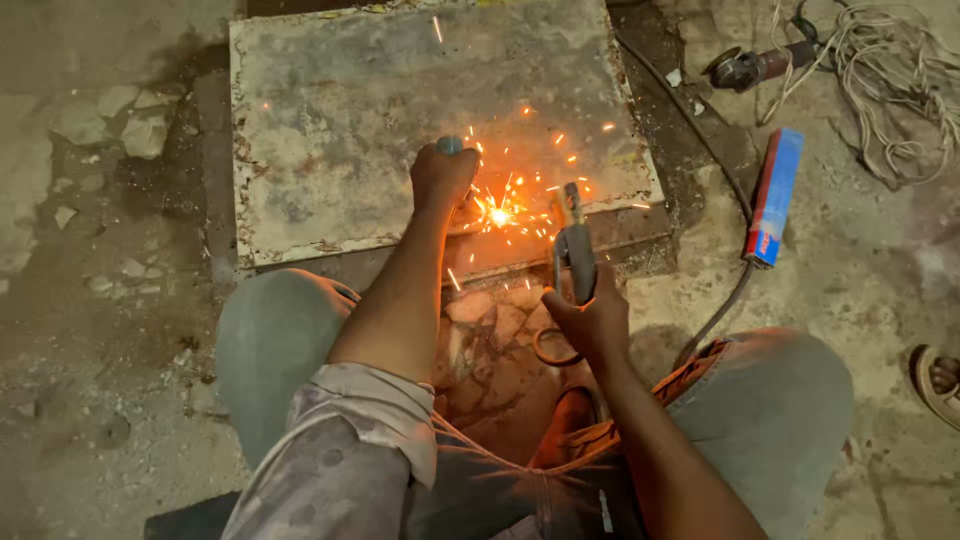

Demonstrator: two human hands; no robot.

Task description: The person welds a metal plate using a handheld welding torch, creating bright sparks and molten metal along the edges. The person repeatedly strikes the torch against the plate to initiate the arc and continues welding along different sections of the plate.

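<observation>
Rough, stained concrete floor [90, 300] fills the scene, cracked and strewn with broken chips along its left side. On it lies a large, flat rectangular metal sheet [380, 120], rusted and blotched with pale patches, reaching to the floor's far edge. A person crouches at the sheet's near edge, knees in grey trousers spread to either side. The left hand [441, 176] is closed in a fist around a small grey rounded metal piece [450, 144], pressing it down near the sheet's near right corner. The right hand [592, 320] is wrapped tight around the handle of a dark clamp-type welding electrode holder [573, 250], its rod tip meeting the sheet's near edge just beside the left hand, where a bright orange arc [498, 215] throws sparks across the metal. A black cable [720, 180] runs along the sheet's right edge. Beside it lies a long blue and red cardboard box [773, 196]. At the floor's far right corner sit a coil of pale rope [890, 90] and a small angle grinder [748, 68].
</observation>
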